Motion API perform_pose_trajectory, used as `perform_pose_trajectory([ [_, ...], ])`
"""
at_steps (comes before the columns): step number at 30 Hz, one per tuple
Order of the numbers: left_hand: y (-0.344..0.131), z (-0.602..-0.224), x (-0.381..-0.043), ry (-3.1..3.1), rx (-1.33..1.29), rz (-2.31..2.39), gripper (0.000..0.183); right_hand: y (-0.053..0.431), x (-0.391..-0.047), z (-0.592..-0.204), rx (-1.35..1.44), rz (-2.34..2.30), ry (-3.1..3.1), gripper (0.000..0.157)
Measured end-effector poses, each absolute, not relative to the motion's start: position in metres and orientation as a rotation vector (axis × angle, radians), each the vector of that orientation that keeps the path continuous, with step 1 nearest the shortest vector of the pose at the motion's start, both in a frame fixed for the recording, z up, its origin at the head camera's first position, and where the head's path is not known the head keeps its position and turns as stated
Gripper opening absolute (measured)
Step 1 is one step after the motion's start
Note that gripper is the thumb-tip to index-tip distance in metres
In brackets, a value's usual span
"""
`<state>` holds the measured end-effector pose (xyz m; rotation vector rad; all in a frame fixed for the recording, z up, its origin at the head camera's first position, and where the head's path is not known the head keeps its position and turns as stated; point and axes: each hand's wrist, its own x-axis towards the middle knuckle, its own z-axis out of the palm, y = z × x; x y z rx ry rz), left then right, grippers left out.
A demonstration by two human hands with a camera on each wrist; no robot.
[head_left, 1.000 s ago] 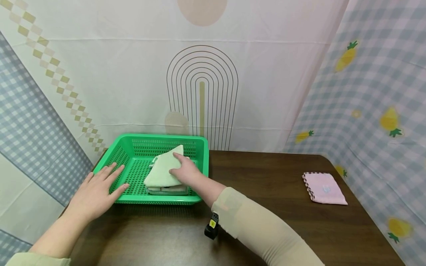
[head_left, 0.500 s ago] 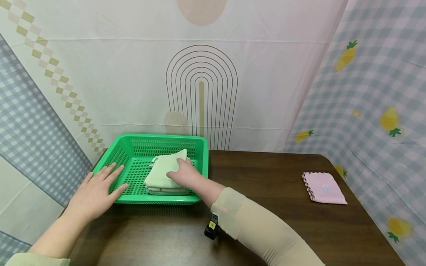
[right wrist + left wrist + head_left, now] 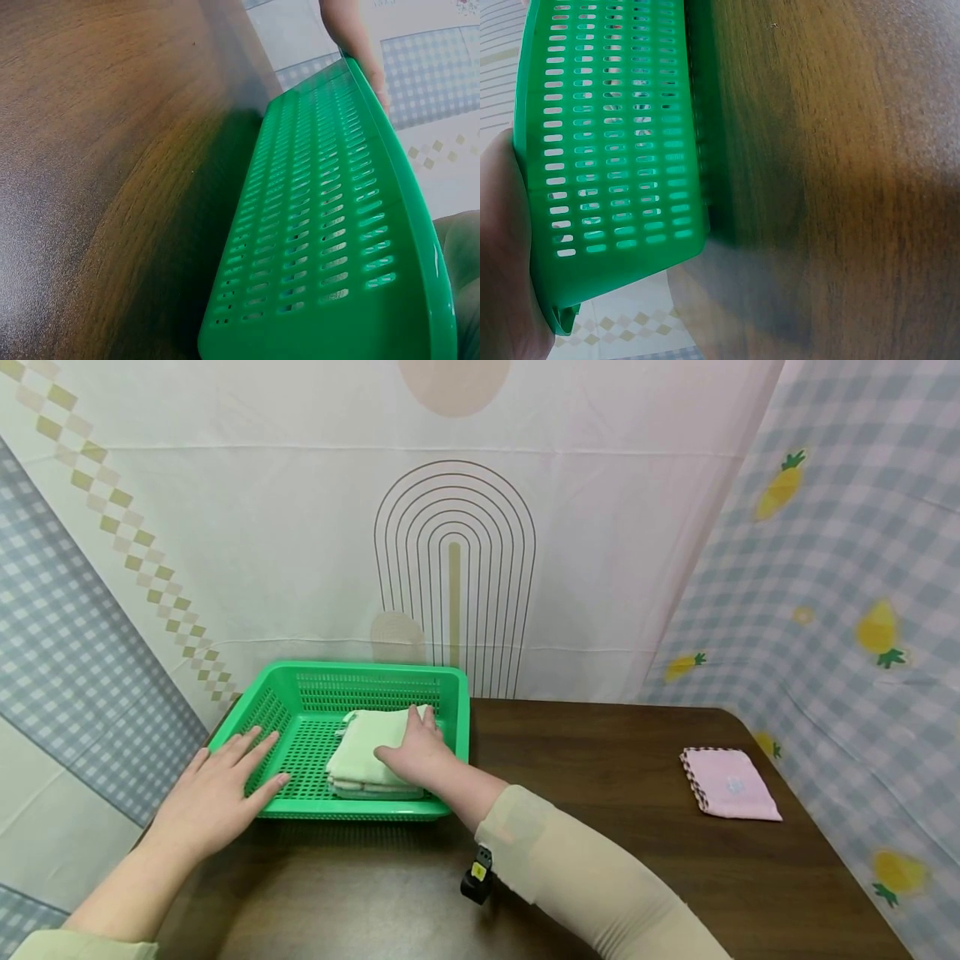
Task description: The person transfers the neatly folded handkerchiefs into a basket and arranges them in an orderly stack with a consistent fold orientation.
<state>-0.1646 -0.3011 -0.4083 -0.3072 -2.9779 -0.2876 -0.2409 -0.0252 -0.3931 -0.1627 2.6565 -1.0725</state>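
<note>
A green plastic basket (image 3: 300,810) holds a small stack of folded cloths in its right half. On top lies a pale yellow cloth (image 3: 367,747), flat and folded, over a light teal one (image 3: 378,793). My right hand (image 3: 420,756) rests on the yellow cloth's right side, fingers extended toward its far right corner, which they partly cover. Spread across the basket's left front rim is my left hand (image 3: 213,793), its fingers straight. The left wrist view shows the basket's slotted outer wall (image 3: 615,150) beside part of that hand (image 3: 502,247).
A folded pink cloth (image 3: 735,785) with a checked edge lies on the right of the dark wooden table (image 3: 585,752). Behind the table hangs a patterned white curtain (image 3: 585,568). A blue checked curtain (image 3: 840,635) hangs at the right.
The yellow cloth's raised far corner has come down onto the stack, and the cloth lies flatter. My right hand's fingers have shifted right along it. The left hand has stayed put.
</note>
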Motion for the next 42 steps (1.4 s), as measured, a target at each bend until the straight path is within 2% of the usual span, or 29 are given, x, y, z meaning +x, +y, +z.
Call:
perform_pose_trajectory([
  [42, -0.302, -0.41, -0.165, -2.965, -0.33, -0.305, 0.074, -0.002, -0.216, -0.383, -0.552, -1.063, 2.99, 0.059],
])
